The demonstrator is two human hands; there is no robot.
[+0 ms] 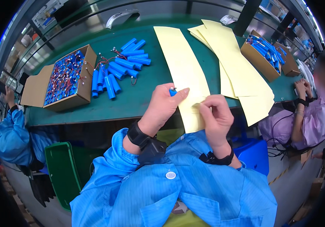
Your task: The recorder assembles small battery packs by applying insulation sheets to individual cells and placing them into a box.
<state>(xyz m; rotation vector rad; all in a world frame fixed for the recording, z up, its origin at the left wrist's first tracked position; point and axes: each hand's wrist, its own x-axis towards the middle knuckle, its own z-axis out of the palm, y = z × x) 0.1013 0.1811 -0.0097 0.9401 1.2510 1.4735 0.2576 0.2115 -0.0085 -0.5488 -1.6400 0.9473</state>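
My left hand (162,106) is closed around a blue cylindrical battery (173,92), of which only one end shows past the fingers. Its thumb reaches onto a long pale yellow sheet (183,60) that hangs over the table's near edge toward my lap. Over the same sheet, my right hand (217,119) has thumb and forefinger pinched together at a small pale edge. What the pinch holds is too small to make out. Several blue batteries (126,63) with thin wires lie loose on the green table, left of the sheet.
At the left stands an open cardboard box (62,81) packed with wired blue batteries. More yellow sheets (242,64) overlap on the right, near another battery box (263,56). People sit at both sides. A green bin (62,170) and a blue stool (251,155) are below the table.
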